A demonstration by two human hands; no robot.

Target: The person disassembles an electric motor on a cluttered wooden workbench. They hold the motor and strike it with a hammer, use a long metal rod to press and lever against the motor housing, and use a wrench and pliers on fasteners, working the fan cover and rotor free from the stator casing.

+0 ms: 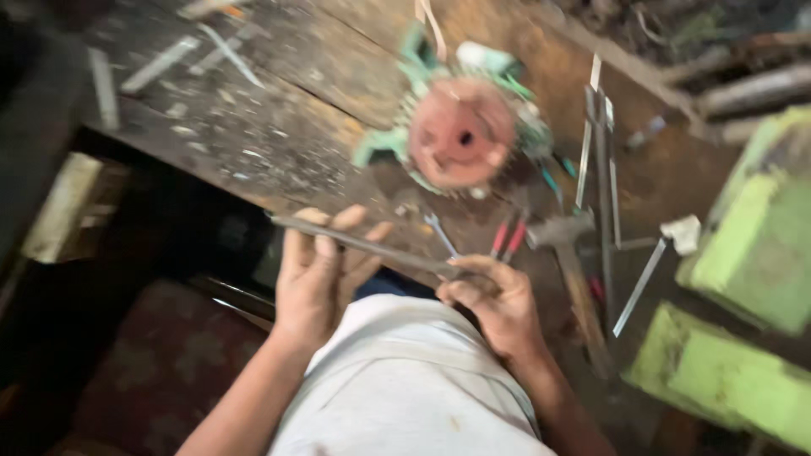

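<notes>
Both hands on one long metal strip [363, 246]

Left hand [319, 270] and right hand [494, 300] gripping its ends, just below the round motor part [462, 133] on the counter [279, 127].

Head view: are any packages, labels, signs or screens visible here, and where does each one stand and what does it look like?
None can be made out; the picture is blurred.
Nearest candidates, neither clearly a package:
Green blocks, right edge: boxy, light green, worn.
Pale flat piece, left, below the workbench: rectangular, cream.
Both hands, left hand and right hand, hold a thin metal rod.
</notes>
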